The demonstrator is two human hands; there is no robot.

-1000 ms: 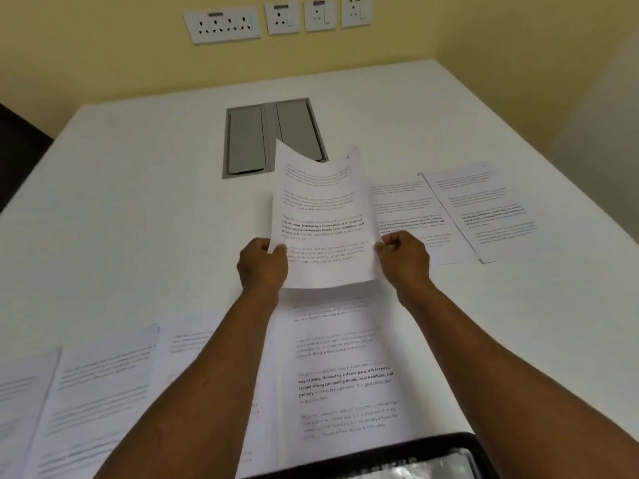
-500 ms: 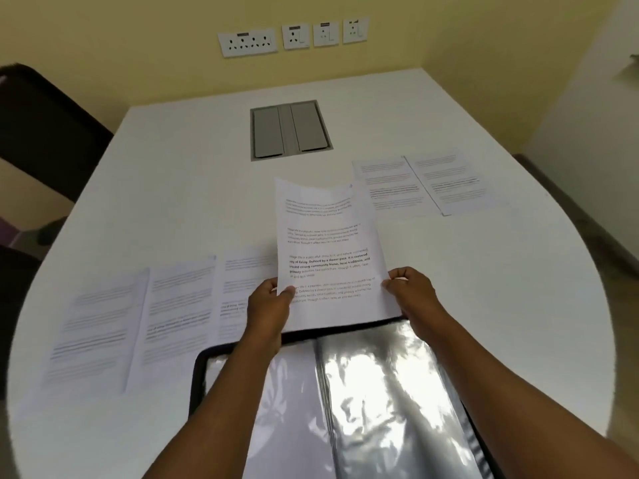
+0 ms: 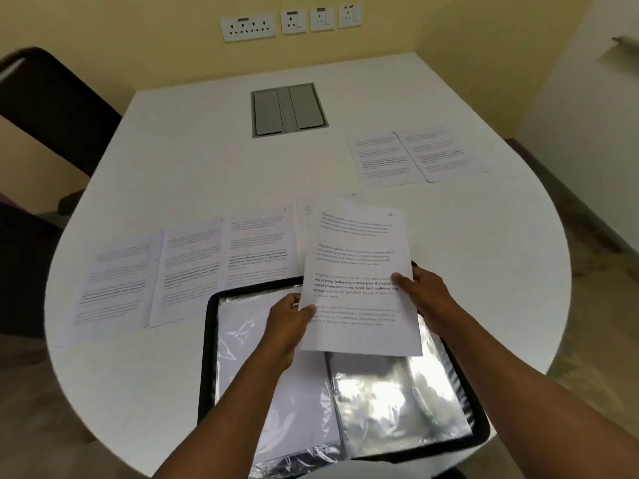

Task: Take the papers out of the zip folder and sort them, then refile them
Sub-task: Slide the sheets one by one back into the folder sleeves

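A printed sheet is held above the open black zip folder, over its right half. My left hand pinches the sheet's lower left edge. My right hand grips its right edge, thumb on top of the text. The folder lies open at the near table edge with shiny clear sleeves showing. A row of printed sheets lies on the table left of and behind the folder. Two more printed sheets lie side by side at the far right.
The white rounded table has a grey cable hatch set in its middle near the wall. A dark chair stands at the far left. Wall sockets sit above the table.
Both hands have drawn the sheet back toward me and lower, from over the table to above the folder. The view has pulled back, bringing the whole open folder into sight.
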